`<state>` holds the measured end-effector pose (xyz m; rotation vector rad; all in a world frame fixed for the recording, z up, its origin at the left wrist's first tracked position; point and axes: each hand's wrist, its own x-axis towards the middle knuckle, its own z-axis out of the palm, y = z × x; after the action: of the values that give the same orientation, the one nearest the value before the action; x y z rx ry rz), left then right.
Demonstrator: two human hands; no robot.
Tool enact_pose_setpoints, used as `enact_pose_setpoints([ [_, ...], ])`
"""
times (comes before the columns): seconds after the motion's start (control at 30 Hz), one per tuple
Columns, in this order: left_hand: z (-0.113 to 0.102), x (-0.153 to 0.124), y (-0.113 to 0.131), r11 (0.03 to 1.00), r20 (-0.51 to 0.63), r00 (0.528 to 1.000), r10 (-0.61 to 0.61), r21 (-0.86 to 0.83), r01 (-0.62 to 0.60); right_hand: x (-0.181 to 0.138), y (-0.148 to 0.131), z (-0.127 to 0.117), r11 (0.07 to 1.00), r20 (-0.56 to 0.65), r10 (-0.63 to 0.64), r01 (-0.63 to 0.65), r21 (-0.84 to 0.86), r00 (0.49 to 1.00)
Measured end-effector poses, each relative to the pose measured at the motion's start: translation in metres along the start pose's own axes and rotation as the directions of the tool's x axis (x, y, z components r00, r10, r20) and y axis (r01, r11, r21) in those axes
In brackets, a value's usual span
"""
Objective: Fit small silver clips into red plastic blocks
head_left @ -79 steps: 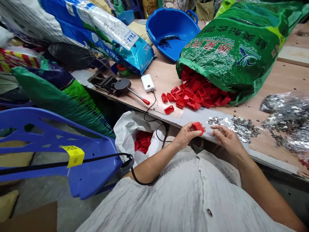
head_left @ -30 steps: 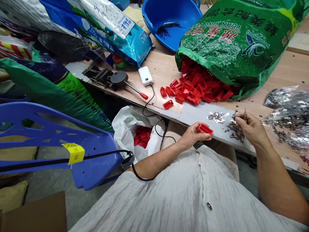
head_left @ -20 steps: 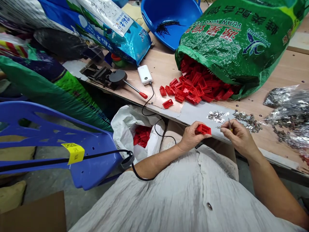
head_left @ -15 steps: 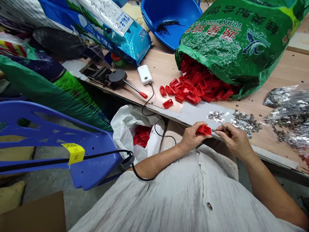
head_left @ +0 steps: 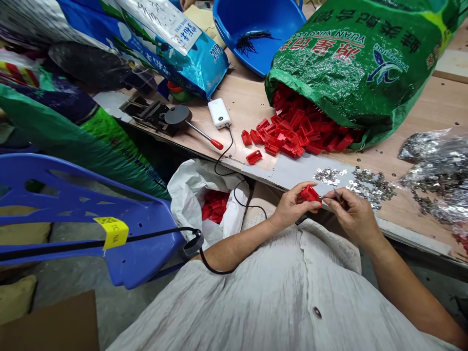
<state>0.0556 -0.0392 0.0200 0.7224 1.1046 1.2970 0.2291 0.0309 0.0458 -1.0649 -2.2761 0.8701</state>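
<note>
My left hand [head_left: 291, 207] is closed on a red plastic housing [head_left: 310, 193], held at the table's front edge above my lap. Close against its right end is my right hand [head_left: 353, 214], thumb and forefinger pinched on a small metal piece [head_left: 321, 197] that meets the housing; how far in it sits is too small to tell. A slim dark tool with a yellowish part [head_left: 340, 198] also lies in the right hand, its kind unclear. Just beyond the hands are a pile of shiny metal clips [head_left: 327, 176] and a darker pile of metal parts [head_left: 376, 187].
Red housings [head_left: 288, 131] spill from a green sack [head_left: 351, 63]. A white bag [head_left: 185, 187] with red housings stands beside my lap. A lever tool [head_left: 177, 117], a white power bank [head_left: 219, 113] with cable, and a blue basin [head_left: 261, 19] are on the table. Another person's fingers [head_left: 186, 4] show behind.
The red housing has tilted in my left hand. My right fingertips have moved slightly left and closer, so less of the metal piece shows. Another person's fingers have appeared at the top.
</note>
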Motion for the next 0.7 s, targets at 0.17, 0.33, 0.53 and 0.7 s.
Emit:
enact_pose_setpoints([
  [0.17, -0.0072, 0.0036, 0.0022, 0.889, 0.253, 0.946, -0.204, -0.357, 0.287, 0.0055, -0.0015, -0.0038, 1.0, -0.066, -0.024, 0.023, -0.017, 0.997],
  [0.33, -0.0106, 0.0027, 0.0002, 0.771, 0.299, 0.897, -0.326, -0.465, 0.435, 0.0104, 0.0025, -0.0008, 0.988, -0.07, -0.148, 0.145, -0.055, 0.986],
  [0.53, -0.0062, 0.0012, 0.0012, 0.71, 0.268, 0.876, -0.401, -0.513, 0.482, 0.009, 0.0069, 0.0022, 0.967, 0.007, -0.245, 0.245, -0.071, 0.97],
  [0.7, -0.0027, 0.001, 0.0038, 0.684, 0.248, 0.865, -0.436, -0.533, 0.498, 0.0087, 0.0054, 0.0007, 0.965, 0.016, -0.259, 0.259, -0.049, 0.966],
])
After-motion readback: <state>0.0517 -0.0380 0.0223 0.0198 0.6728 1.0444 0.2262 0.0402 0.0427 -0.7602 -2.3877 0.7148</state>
